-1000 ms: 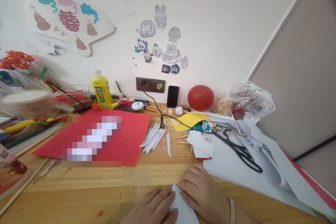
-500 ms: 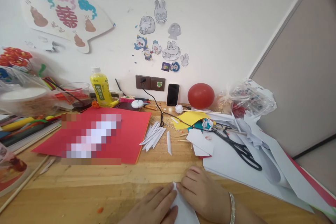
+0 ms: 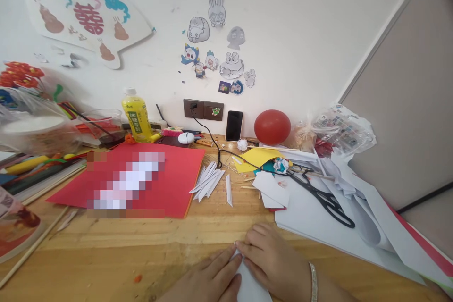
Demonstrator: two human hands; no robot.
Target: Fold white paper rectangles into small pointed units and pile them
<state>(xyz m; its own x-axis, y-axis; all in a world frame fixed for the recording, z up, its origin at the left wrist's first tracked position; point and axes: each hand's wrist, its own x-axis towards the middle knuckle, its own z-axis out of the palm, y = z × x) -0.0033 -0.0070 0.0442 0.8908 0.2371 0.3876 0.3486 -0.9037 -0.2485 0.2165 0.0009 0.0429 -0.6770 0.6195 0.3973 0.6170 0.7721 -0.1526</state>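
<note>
A folded piece of white paper [image 3: 250,285] lies on the wooden table in front of me, its narrow tip pointing away. My left hand [image 3: 209,275] holds the paper's left side, with fingers close together and pressed along the edge near the tip. From the right, my right hand [image 3: 271,255] grips the same paper, its forefinger and thumb at the tip and the other fingers curled. The two hands nearly meet there. The paper's lower part runs out of view. Farther off lie several folded white paper strips [image 3: 209,181], with a single strip [image 3: 229,190] beside them.
Red paper [image 3: 177,174] covers the table's left middle. White sheets [image 3: 300,226] with black-handled scissors [image 3: 327,200] lie to the right. Along the wall stand a yellow bottle [image 3: 136,118], a phone [image 3: 234,126] and a red balloon [image 3: 272,127]. A thin stick [image 3: 33,251] lies at the left.
My right forefinger has moved onto the paper's tip, closer to the left fingertips. The left hand stays pressed on the paper. The view has tilted slightly.
</note>
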